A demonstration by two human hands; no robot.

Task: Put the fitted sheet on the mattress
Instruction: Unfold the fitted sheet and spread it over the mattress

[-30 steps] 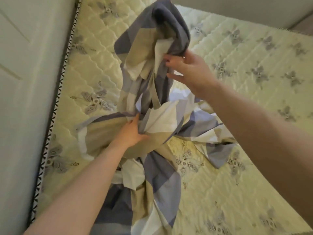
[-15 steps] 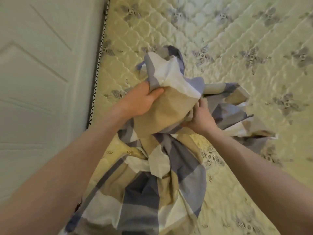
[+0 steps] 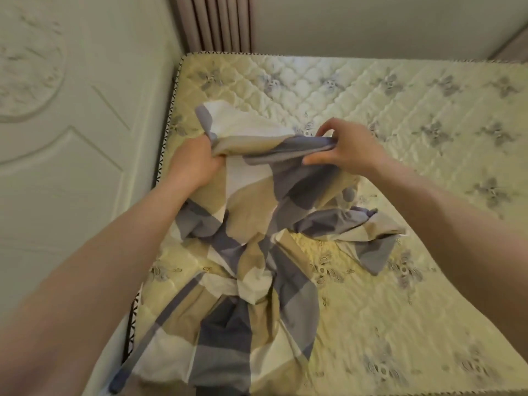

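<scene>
My left grip [image 3: 194,162] and right grip [image 3: 350,150] each clamp a bunched edge of the fitted sheet [image 3: 257,201] above the quilted mattress [image 3: 414,115]

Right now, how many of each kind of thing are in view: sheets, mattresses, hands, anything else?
Checked blue, beige and white fitted sheet: 1, crumpled, gripped by both hands
Quilted pale yellow mattress: 1
Hands: 2, left hand and right hand
Pleated pink curtain: 1
White moulded panel: 1
Total: 6
</scene>
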